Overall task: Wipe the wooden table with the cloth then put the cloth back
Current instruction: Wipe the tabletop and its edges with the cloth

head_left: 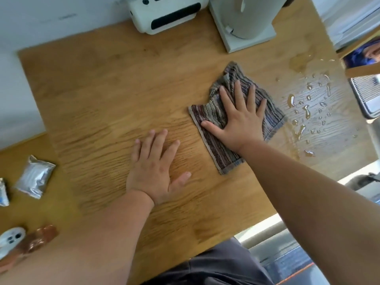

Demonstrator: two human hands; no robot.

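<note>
right hand (240, 118): flat, fingers spread, pressing striped cloth (216, 153) onto wooden table (102, 89); palm hides cloth centre. left hand (156, 167): flat, spread, bare on table at cloth's 8 o'clock. water drops (308, 112) at cloth's 3 o'clock. foil packet (36, 176) far left; neighbour cut off.
</note>
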